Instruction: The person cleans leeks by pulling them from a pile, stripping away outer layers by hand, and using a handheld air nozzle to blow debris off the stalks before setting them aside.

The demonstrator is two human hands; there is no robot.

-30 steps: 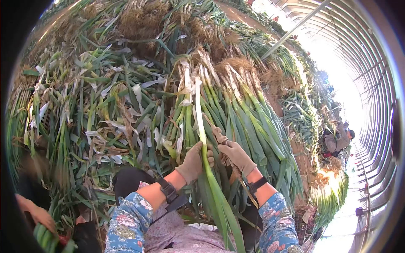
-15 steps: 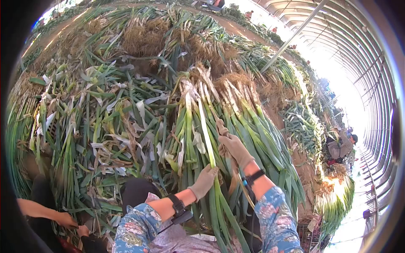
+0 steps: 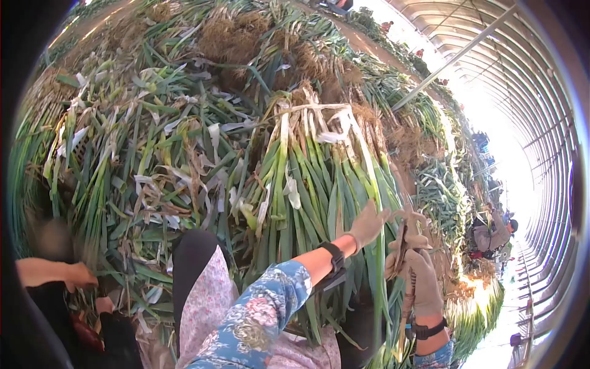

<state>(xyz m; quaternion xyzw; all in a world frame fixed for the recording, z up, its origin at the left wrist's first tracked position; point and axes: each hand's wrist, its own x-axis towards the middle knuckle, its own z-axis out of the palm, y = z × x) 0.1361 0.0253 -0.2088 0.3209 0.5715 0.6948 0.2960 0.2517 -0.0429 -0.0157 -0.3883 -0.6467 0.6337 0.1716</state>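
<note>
My left hand (image 3: 367, 226), in a tan glove, is closed around a long green onion (image 3: 370, 166) whose pale stalk slants up and left and whose green leaves hang below. To its right, my gloved right hand (image 3: 421, 270) grips a brown withered leaf (image 3: 401, 249) that trails downward. A thin peeled strip (image 3: 307, 107) lies across the root ends of the pile. Behind my hands spreads a heap of green onions (image 3: 307, 190), roots at the far end and leaves toward me.
Stripped leaves (image 3: 178, 154) cover the ground at left. Another person's hand (image 3: 77, 275) is at the lower left. A further person (image 3: 495, 230) crouches at right. A slanted pole (image 3: 455, 58) stands beneath the arched roof, and more onions (image 3: 482, 307) lie at lower right.
Both hands have moved right with the onion, and the right hand has dropped lower. A peeled strip now lies over the root ends. The view has shifted slightly.
</note>
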